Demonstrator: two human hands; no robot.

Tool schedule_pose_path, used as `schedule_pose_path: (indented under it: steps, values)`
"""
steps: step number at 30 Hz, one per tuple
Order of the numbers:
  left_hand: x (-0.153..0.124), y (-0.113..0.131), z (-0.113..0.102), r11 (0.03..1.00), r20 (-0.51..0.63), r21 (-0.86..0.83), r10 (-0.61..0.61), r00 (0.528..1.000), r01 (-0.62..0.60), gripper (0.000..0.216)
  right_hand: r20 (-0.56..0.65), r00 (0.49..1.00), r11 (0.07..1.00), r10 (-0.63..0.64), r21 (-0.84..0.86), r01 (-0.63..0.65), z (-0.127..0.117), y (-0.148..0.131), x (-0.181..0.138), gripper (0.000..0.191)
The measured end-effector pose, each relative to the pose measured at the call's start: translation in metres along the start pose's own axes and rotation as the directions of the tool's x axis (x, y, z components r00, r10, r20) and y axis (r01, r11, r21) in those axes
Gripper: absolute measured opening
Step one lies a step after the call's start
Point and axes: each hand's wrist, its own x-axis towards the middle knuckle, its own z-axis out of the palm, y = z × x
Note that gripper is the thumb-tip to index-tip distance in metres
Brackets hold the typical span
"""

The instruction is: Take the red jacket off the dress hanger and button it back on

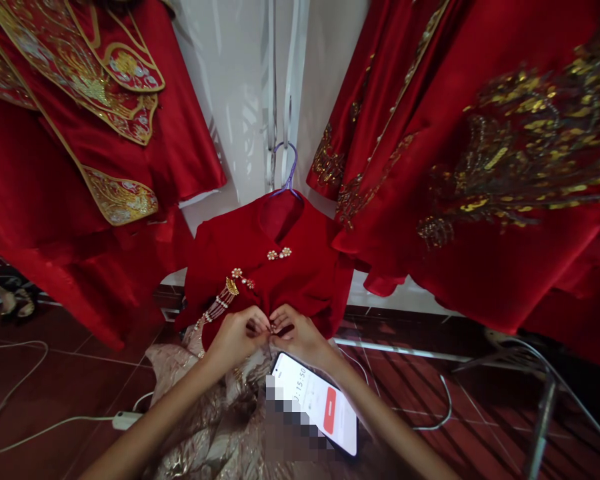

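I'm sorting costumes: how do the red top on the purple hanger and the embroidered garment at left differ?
The red top has flower clasps on plain cloth; the embroidered garment bears gold-edged panels. The left hand and right hand meet at the red top's front; neither touches the embroidered garment. Both are red.

A red, flower-clasped top (290,277) hangs from a purple hanger (289,181).

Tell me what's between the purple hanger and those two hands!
The head view shows the front of the red top, with flower-shaped clasps, between the purple hanger and the left hand and right hand.
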Motion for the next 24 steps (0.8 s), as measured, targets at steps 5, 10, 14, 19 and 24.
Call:
schedule_pose_path:
  steps: [5,10,14,19,24]
  values:
    - [0.003,0.008,0.001,0.929,0.137,-0.355,-0.062,0.989,0.107,0.022,0.004,0.997,0.994,-0.083,-0.073,0.083,-0.010,-0.013,-0.006,0.033]
    - [0.015,0.004,-0.006,0.792,-0.074,-0.569,-0.316,0.946,0.219,0.037,0.035,0.994,0.989,-0.106,-0.096,0.109,-0.033,-0.035,-0.009,0.023]
    - [0.022,-0.005,-0.011,0.660,-0.169,-0.736,-0.391,0.905,0.148,0.041,0.079,0.990,0.990,-0.119,-0.063,0.124,-0.038,-0.039,-0.010,0.023]
    - [0.033,-0.010,-0.013,0.572,-0.245,-0.820,-0.375,0.894,0.015,0.035,0.111,0.988,0.993,-0.105,-0.037,0.110,-0.031,-0.034,-0.011,0.023]
    - [0.045,-0.013,-0.011,0.714,-0.329,-0.700,-0.353,0.876,0.025,0.036,0.101,0.988,0.990,-0.121,-0.057,0.127,-0.029,-0.035,-0.011,0.022]
